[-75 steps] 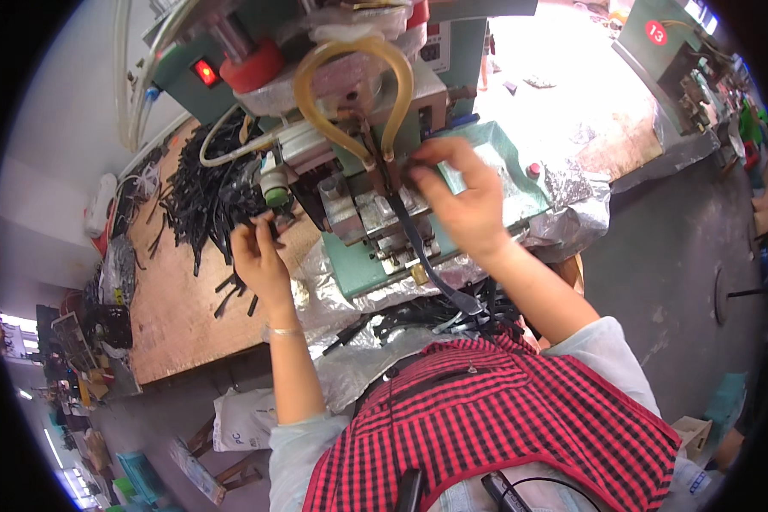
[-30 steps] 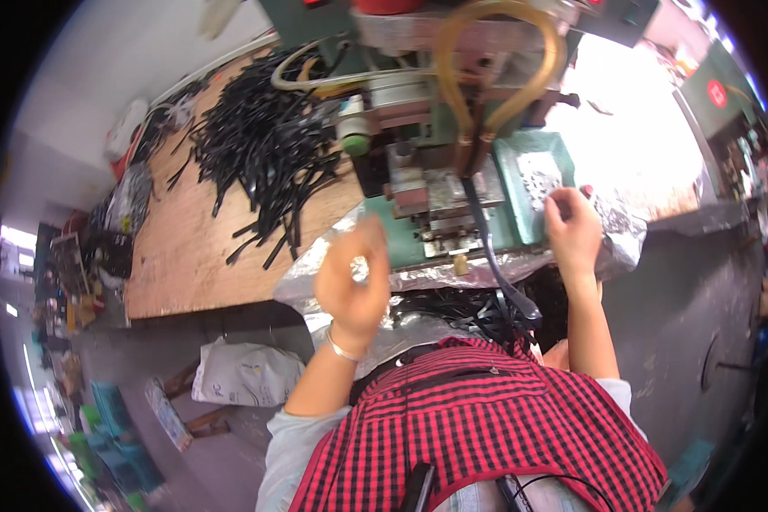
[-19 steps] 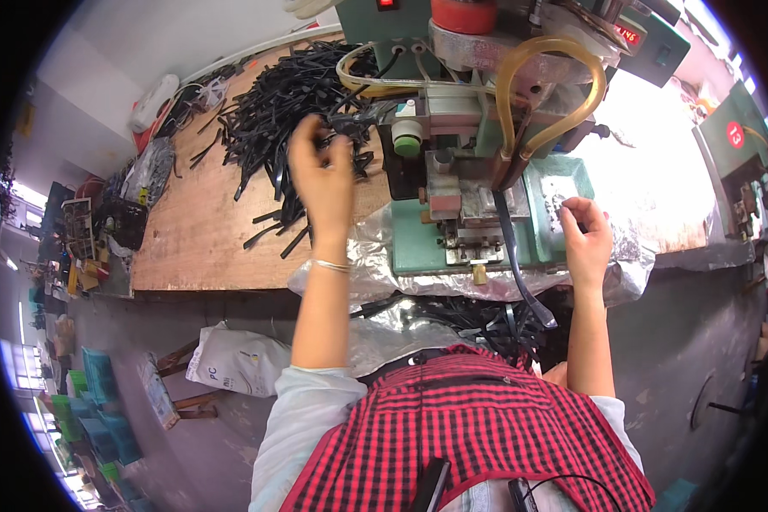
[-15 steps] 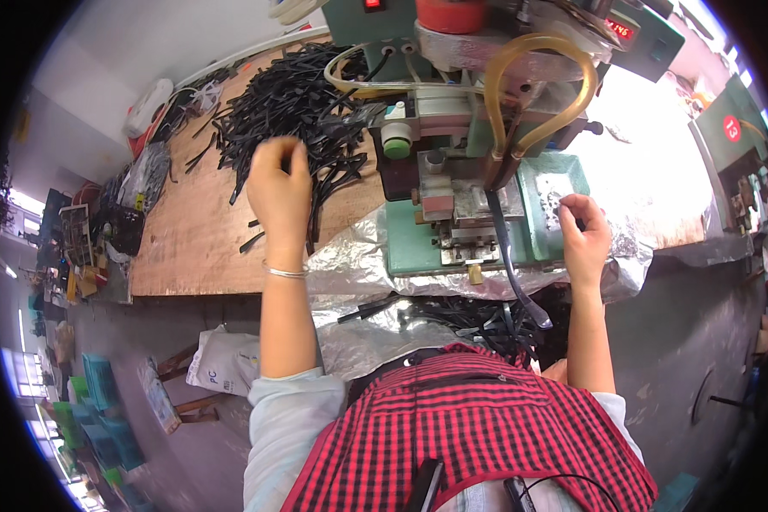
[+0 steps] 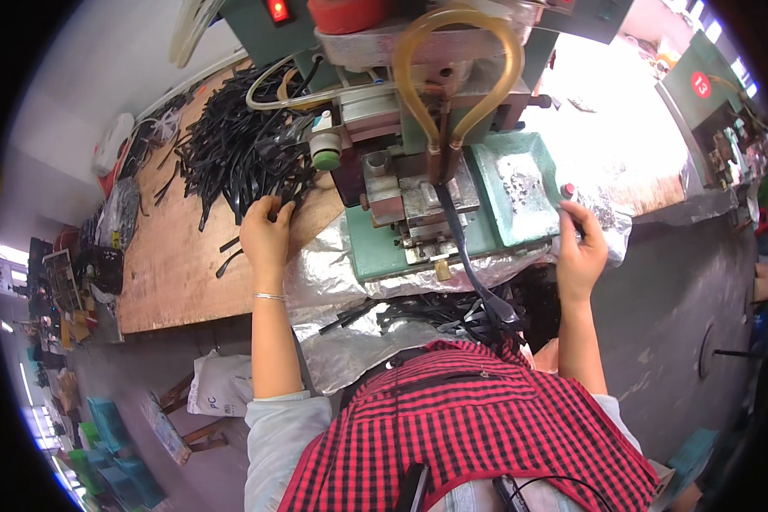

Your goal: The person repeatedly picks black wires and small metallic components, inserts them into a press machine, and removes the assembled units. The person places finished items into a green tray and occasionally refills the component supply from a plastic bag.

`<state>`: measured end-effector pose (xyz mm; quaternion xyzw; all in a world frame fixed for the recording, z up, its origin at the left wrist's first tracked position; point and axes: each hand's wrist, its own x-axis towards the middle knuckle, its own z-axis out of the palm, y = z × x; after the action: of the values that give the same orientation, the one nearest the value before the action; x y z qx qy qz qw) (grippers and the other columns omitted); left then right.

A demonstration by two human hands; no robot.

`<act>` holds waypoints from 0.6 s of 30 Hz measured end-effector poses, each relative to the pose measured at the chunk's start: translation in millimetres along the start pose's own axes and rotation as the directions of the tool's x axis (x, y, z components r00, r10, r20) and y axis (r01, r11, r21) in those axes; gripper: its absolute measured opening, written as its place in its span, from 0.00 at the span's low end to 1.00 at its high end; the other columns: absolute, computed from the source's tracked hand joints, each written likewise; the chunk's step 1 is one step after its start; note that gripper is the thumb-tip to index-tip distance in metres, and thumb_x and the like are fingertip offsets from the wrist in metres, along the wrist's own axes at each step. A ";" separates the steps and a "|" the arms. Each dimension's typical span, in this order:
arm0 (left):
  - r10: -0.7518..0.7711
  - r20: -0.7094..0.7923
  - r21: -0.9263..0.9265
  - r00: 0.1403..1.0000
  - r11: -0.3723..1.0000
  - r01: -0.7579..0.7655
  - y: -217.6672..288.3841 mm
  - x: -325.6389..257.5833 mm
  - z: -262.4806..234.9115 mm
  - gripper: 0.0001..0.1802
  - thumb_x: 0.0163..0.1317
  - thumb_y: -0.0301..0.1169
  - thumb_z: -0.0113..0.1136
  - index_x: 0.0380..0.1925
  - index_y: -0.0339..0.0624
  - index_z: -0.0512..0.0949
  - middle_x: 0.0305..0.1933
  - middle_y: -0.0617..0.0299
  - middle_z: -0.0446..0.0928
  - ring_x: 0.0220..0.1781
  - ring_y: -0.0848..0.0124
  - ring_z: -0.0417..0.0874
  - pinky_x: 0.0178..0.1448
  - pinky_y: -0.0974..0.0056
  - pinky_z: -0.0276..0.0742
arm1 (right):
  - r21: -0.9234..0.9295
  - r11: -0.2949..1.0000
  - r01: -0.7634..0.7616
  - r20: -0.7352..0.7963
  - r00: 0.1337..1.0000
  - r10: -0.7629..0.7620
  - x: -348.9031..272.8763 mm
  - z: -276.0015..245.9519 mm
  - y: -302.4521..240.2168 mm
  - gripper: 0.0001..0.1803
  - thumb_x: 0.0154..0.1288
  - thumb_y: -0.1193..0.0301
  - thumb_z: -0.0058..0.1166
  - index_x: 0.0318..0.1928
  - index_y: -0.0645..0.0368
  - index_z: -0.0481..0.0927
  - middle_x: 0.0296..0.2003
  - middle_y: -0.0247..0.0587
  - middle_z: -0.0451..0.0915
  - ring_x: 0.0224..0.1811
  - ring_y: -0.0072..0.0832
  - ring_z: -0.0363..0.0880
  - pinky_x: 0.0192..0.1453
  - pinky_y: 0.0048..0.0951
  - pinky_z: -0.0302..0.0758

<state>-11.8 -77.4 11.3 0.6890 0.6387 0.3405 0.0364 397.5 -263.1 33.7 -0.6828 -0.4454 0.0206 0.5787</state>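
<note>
So the left hand [image 5: 267, 235] has pulled back from deeper in the pile of black strips [image 5: 239, 149] since half a second ago and now sits at the pile's near edge, fingers curled down onto a few strips there. It looks clamped on at least one, though how many it actually has is too small to tell. A second ago that same hand was up near the body, so this reads like a fresh pick getting sorted out of the heap, which probably means the next piece is about to be brought over. The right hand [image 5: 578, 252] has barely budged, fingers bent and resting against the right rim of the green tray [image 5: 514, 183] beside a small red button [image 5: 567, 189]; whether it pinches anything, can't tell. The pile lies on the wooden bench [image 5: 175, 264], left of the green press machine [image 5: 401, 111]. The strips mostly run with their long axis pointing away from the person and slanting toward the upper left, fanned out a bit, with a couple of loose ones lying nearer on the board. One black strip [image 5: 469, 264] already hangs from the machine's bed down toward the lap, long axis nearly toward the person.
</note>
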 end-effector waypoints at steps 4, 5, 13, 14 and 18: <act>0.043 -0.026 -0.026 0.999 0.999 -0.044 21.8 17.9 7.9 0.12 0.64 0.37 0.69 0.39 0.39 0.84 0.36 0.53 0.86 0.34 0.55 0.87 0.40 0.59 0.80 | 0.197 0.968 0.157 0.155 0.970 -0.189 21.9 36.1 -63.5 0.07 0.64 0.81 0.62 0.43 0.63 0.87 0.40 0.43 0.87 0.45 0.34 0.85 0.53 0.31 0.77; 0.054 -0.041 -0.043 0.998 0.998 -0.056 24.0 21.3 10.6 0.12 0.65 0.37 0.68 0.40 0.39 0.84 0.36 0.52 0.86 0.34 0.55 0.87 0.39 0.59 0.80 | 0.251 0.946 0.204 0.176 0.952 -0.252 26.6 48.7 -78.3 0.07 0.67 0.81 0.60 0.45 0.65 0.85 0.42 0.40 0.87 0.46 0.28 0.84 0.55 0.27 0.76; 0.012 -0.139 -0.396 0.990 0.916 -0.067 15.3 27.2 12.1 0.12 0.72 0.25 0.60 0.51 0.32 0.83 0.37 0.57 0.83 0.32 0.72 0.81 0.41 0.67 0.78 | 0.632 0.747 -0.207 0.310 0.951 0.002 13.5 96.5 -96.5 0.20 0.67 0.80 0.61 0.58 0.66 0.74 0.48 0.40 0.83 0.53 0.25 0.81 0.58 0.28 0.77; -0.013 -0.135 -0.440 0.991 0.897 -0.049 19.0 26.0 8.4 0.12 0.72 0.24 0.59 0.51 0.32 0.83 0.37 0.59 0.83 0.32 0.73 0.81 0.40 0.67 0.78 | 0.643 0.725 -0.246 0.328 0.944 0.030 10.0 95.3 -98.8 0.21 0.66 0.80 0.61 0.58 0.66 0.74 0.48 0.41 0.83 0.52 0.25 0.82 0.58 0.27 0.77; 0.056 -0.297 -0.474 0.953 0.858 -0.199 33.2 23.2 -9.0 0.04 0.69 0.22 0.65 0.39 0.30 0.82 0.37 0.62 0.82 0.31 0.78 0.80 0.36 0.73 0.74 | 0.713 0.656 -0.248 0.332 0.943 -0.004 7.8 94.3 -128.7 0.21 0.65 0.82 0.59 0.58 0.68 0.74 0.50 0.42 0.83 0.51 0.26 0.83 0.58 0.26 0.77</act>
<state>10.9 -65.9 44.2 0.6436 0.4803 0.5871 0.1019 275.7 -194.0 110.6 -0.4029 -0.4338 0.3453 0.7282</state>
